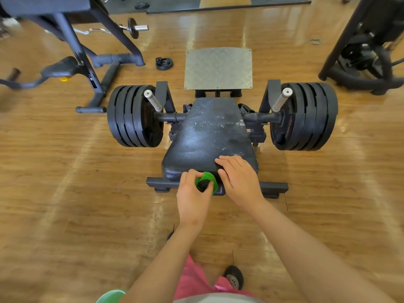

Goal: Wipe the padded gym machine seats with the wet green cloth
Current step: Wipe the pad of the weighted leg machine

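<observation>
Head view: the green cloth is bunched in my left hand, fingers curled round it, against the near edge of the padded seat. My right hand lies flat, fingers straight, on the seat's near right corner. Droplets streak the far half, so I judge wiping is midway; next comes a firm sweep along the front edge.

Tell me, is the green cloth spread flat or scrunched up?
Scrunched up: the green cloth is a small wad gripped in the left hand, fingers curled round it, at the near edge of the padded seat.
</observation>
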A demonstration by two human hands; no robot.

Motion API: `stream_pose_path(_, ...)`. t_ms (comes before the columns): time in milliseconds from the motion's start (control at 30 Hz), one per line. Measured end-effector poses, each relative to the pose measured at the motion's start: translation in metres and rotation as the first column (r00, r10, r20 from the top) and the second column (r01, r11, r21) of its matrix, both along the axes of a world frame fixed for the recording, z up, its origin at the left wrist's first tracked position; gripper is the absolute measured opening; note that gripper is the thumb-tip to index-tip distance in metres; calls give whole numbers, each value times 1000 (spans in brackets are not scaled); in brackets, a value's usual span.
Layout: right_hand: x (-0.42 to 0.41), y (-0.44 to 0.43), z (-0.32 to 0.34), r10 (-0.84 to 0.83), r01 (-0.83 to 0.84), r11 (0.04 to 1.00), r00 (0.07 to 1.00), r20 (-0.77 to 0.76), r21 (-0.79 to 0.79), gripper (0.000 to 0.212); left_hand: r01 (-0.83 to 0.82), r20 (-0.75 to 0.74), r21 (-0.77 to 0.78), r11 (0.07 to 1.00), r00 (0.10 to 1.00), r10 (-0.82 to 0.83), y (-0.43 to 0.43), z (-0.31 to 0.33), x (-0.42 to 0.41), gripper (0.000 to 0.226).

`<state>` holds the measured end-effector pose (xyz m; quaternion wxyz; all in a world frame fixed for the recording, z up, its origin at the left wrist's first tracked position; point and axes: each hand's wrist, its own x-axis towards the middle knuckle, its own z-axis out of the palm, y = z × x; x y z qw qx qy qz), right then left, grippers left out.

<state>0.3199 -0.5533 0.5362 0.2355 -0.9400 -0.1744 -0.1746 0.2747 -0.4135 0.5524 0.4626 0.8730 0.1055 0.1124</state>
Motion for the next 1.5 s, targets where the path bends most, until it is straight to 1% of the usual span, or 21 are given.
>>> stream_pose_path(67, -1, 3, 0, -27, 27, 1000, 1000, -11, 5, 39, -14, -7, -44, 999, 1000, 14, 9, 3, 0, 25)
stream_pose_path(133, -3, 6, 0, -41, 41, 999, 999, -14, -13, 41, -62, -18, -96, 993, 998, 61, 24, 4, -1, 29)
stream_pose_path(267, -4, 6, -2, -45, 45, 997, 999, 8, -67, 43, -167, -15, -72, 983, 986, 166, 65, 2, 1, 23)
stream_pose_path(400, -3, 8, -4, -61, 62, 996, 998, 17, -71, 42, -328, -29, -81, 941, 945, 327, 99, 6, 13, 19)
stream_pose_path(433, -3, 8, -4, -64, 66, 995, 998, 24, -70, 41, -334, -50, -93, 938, 942, 331, 102, 8, 18, 18)
stream_pose_path(500, -2, 9, -6, -64, 67, 996, 997, 42, -66, 40, -286, -79, -112, 952, 957, 279, 103, 12, 24, 16)
stream_pose_path(600, -2, 8, -7, -59, 64, 996, 996, 70, -68, 39, -215, -55, -107, 971, 976, 210, 100, 14, 25, 19)
stream_pose_path(700, -1, 8, -10, -63, 72, 992, 994, 85, -100, 40, -203, -65, -128, 971, 978, 196, 99, 14, 18, 21)
stream_pose_path(800, 1, 9, -13, -58, 75, 985, 992, 112, -154, 42, -212, -69, -181, 960, 977, 202, 96, 11, 12, 22)
stream_pose_path(933, 3, 8, -16, -42, 78, 973, 985, 166, -216, 45, -241, -72, -183, 953, 970, 232, 95, 9, 18, 21)
stream_pose_path(1167, 7, 6, -20, -12, 78, 960, 972, 236, -270, 44, -266, -110, -204, 942, 963, 248, 98, 4, 37, 15)
stream_pose_path(1333, 7, 5, -21, -7, 81, 947, 973, 232, -311, 44, -263, -219, -172, 949, 950, 224, 110, -2, 61, 12)
stream_pose_path(1433, 7, 5, -19, -15, 86, 941, 977, 212, -328, 45, -261, -257, -197, 945, 944, 207, 111, 2, 65, 15)
stream_pose_path(1500, 6, 5, -18, -19, 85, 940, 980, 198, -330, 45, -292, -273, -236, 927, 935, 225, 110, 5, 62, 21)
